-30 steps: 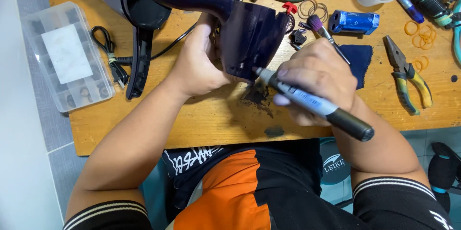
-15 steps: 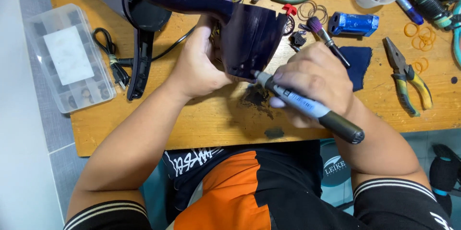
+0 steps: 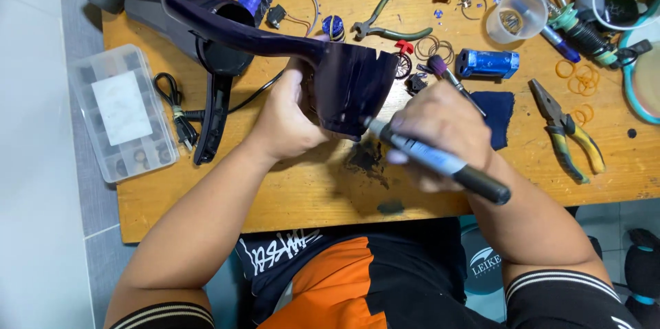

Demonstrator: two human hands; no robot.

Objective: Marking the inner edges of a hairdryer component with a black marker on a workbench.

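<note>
My left hand (image 3: 289, 119) grips a dark purple plastic housing (image 3: 344, 81), a long curved shell held above the wooden table (image 3: 206, 198). My right hand (image 3: 443, 129) holds a pen-shaped tool with a blue-grey body and black end (image 3: 440, 160), its tip touching the lower edge of the housing. A patch of dark debris (image 3: 364, 160) lies on the table just under the tip.
A clear compartment box (image 3: 124, 112) sits at the left edge beside a black cable (image 3: 175, 119). Green-handled pliers (image 3: 388, 23), a blue cylinder (image 3: 488, 63), a dark cloth (image 3: 496, 116), yellow-handled pliers (image 3: 567, 133), a plastic cup (image 3: 517, 16) and rubber bands lie to the back and right.
The pen-shaped tool's tip has shifted slightly along the housing's lower edge. My left hand keeps the housing in nearly the same place.
</note>
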